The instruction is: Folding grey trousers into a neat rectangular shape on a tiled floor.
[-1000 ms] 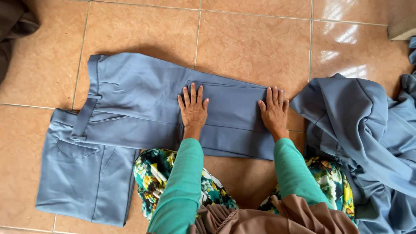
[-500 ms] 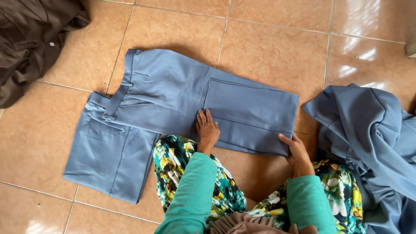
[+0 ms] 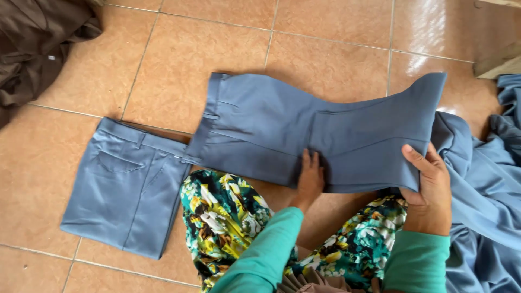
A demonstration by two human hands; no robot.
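**Folded blue trousers: soft, light cloth**

While the left hand [image 3: 310, 179] lies open and flat on the blue trousers [image 3: 304, 135] on the tiled floor [image 3: 336, 49], the right hand [image 3: 429, 182] pinches their raised leg end. Fabric droops; probably limp, best gripped at edges.

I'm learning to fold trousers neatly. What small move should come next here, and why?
Probably carry the right hand leftward, laying the lifted leg end over the blue trousers toward the waistband. That end is raised off the tiled floor, while the left hand presses at mid-length.
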